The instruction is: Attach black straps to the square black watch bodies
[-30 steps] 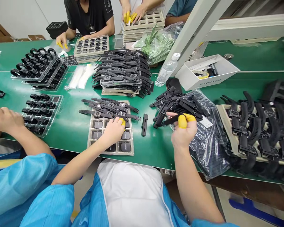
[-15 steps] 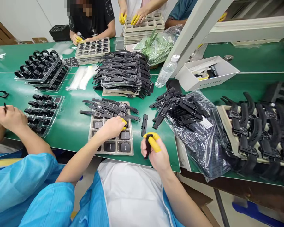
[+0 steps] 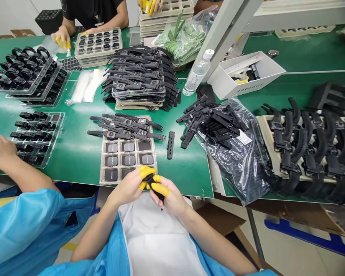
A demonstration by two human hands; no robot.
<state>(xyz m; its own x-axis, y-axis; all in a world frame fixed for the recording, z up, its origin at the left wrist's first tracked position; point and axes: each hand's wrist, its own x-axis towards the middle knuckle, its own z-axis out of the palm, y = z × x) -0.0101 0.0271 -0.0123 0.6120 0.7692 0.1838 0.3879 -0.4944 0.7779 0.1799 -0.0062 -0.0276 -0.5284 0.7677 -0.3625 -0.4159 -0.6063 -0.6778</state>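
In front of my apron, my left hand (image 3: 131,186) and my right hand (image 3: 169,195) meet, both with yellow finger covers. Pinched in my left fingers is a small black watch case (image 3: 147,178), mostly hidden. My right hand is closed around a black watch strap (image 3: 158,191), pressed against the case. Just beyond them lies a beige tray (image 3: 102,168) with square watch cases in its compartments. Several strapped watches (image 3: 126,128) rest across the tray's far rows. To its right a single strap (image 3: 170,145) lies on the green table.
A heap of loose straps (image 3: 218,122) sits on a plastic bag (image 3: 241,165). Further back stand stacked trays of watches (image 3: 140,76), a water bottle (image 3: 198,73) and a white box (image 3: 247,76). A co-worker's arm (image 3: 28,172) is at left, near another watch tray (image 3: 56,130). Strapped watches (image 3: 301,142) fill a right-hand tray.
My left hand has come back from the tray's upper right compartment to my right hand. My right hand, with the strap, has moved left and closer to me. The view has shifted.
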